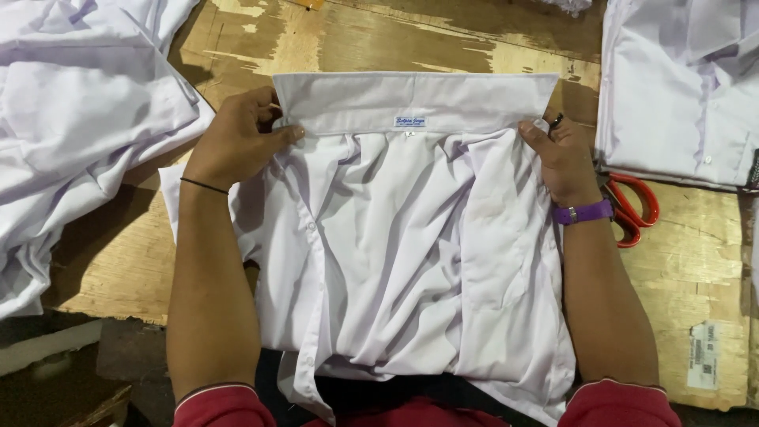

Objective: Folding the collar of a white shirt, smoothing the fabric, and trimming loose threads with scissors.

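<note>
**White shirt, held at both shoulders on a wooden table**

White shirt (411,253): lies between the two hands on the wooden table (696,269), collar (411,99) at the far edge and spread flat, body creased, lower hem hanging over the near table edge toward the person.

Left hand (237,138): closed on the shirt at the collar's left end, thumb on top of the cloth, fingers curled under. Thin black band on the wrist.

Right hand (563,158): gripping the shirt just below the collar's right end, fingers tucked into the fabric. Purple wristband (583,212).

Red-handled scissors (636,207): on the table, just beside the right wrist.

Heap of white garments (79,119): far left. Stack of folded white shirts (680,87): far right.
</note>
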